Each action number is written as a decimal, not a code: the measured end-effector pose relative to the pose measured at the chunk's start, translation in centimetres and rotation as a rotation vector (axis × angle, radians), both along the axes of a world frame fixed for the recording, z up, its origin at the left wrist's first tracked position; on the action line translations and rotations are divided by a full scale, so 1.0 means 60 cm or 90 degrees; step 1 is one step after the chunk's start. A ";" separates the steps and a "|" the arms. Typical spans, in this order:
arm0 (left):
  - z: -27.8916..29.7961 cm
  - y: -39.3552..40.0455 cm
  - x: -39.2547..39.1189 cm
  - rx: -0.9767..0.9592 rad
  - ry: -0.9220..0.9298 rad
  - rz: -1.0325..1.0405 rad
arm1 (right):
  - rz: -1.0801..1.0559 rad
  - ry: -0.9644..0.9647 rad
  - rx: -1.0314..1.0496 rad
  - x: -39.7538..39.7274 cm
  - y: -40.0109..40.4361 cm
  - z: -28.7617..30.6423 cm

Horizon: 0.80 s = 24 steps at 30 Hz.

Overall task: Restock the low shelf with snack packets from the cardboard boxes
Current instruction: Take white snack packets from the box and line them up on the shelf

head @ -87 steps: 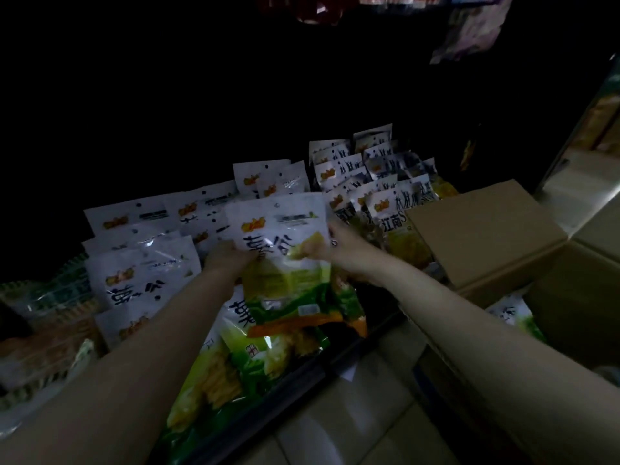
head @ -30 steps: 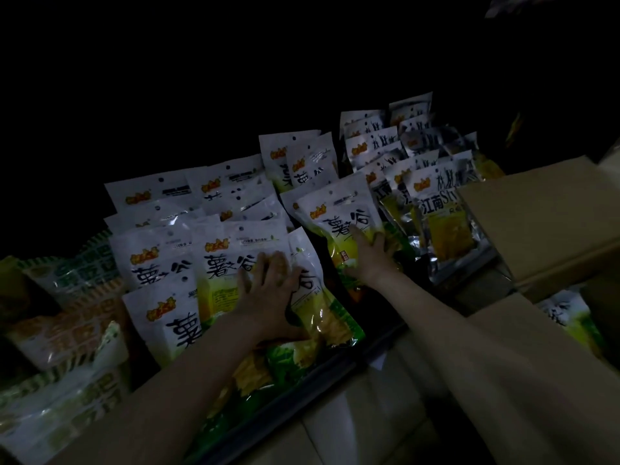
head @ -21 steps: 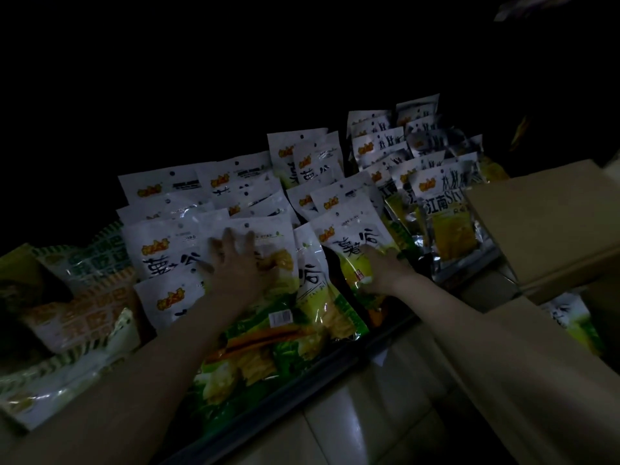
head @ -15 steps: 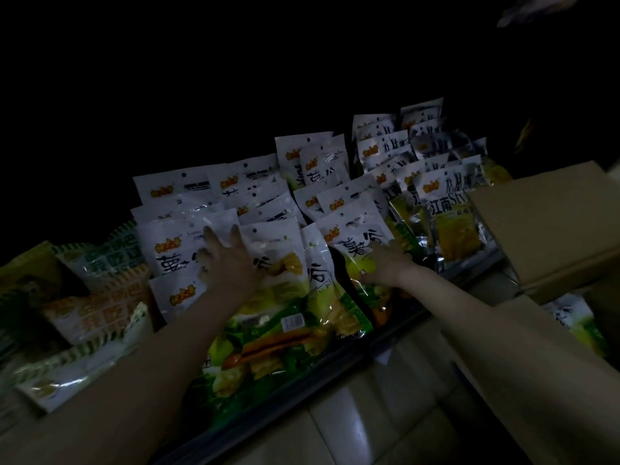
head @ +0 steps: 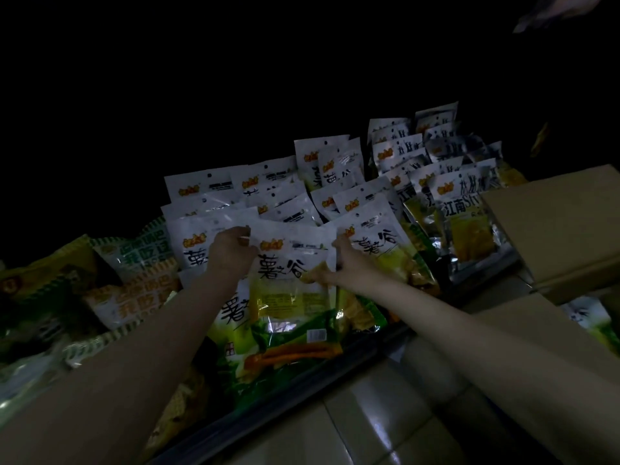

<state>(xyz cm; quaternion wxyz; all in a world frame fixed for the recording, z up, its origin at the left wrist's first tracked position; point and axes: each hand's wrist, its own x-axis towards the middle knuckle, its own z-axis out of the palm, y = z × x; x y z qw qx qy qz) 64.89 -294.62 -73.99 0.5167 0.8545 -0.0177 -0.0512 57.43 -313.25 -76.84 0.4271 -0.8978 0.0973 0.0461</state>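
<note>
A white, yellow and green snack packet [head: 291,283] stands at the front of the low shelf [head: 302,374]. My left hand [head: 229,251] pinches its upper left edge and my right hand [head: 347,263] grips its upper right edge. Rows of like packets [head: 335,182] fill the dim shelf behind it. A cardboard box [head: 557,229] with its flap up stands at the right, and one more packet [head: 590,317] shows inside a box below it.
Green and orange striped snack bags [head: 134,283] lie piled at the left end of the shelf. Packets with yellow contents [head: 466,226] stand at the right end next to the box. Pale floor tiles [head: 369,427] run below the shelf edge. The background is dark.
Both hands rose from lying flat on separate front packets and now hold one packet by its top edges, upright at the front. The view shifted a little.
</note>
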 end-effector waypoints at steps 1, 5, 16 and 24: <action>0.009 -0.004 -0.004 -0.080 0.036 0.019 | -0.014 -0.007 0.053 0.003 0.005 -0.006; 0.048 -0.008 -0.010 -0.286 0.063 0.022 | -0.180 -0.040 0.400 0.016 -0.007 0.029; 0.083 -0.117 -0.032 -0.490 0.153 -0.087 | -0.267 -0.046 0.144 -0.026 -0.135 0.123; -0.011 -0.124 -0.061 0.368 0.108 -0.369 | -0.320 0.080 0.100 -0.039 -0.181 0.082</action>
